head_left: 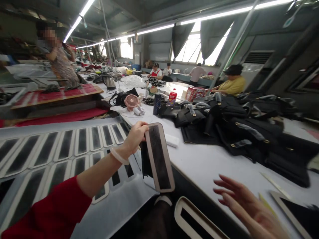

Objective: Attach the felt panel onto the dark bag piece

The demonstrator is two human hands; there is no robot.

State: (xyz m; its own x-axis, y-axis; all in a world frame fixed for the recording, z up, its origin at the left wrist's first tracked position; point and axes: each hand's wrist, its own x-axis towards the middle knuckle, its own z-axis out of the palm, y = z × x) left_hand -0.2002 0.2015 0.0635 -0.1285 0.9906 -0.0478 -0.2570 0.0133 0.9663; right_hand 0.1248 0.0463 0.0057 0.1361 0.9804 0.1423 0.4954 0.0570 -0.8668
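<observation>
Left hand grips a panel beyond the table edge.

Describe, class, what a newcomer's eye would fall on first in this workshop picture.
In the centre, the left hand holds up a rounded oblong panel, dark with a pale border. Rows of matching panels lie on the grey surface at the left. At the lower right the right hand hovers open over the white table, with a heap of black bags beyond it.
</observation>
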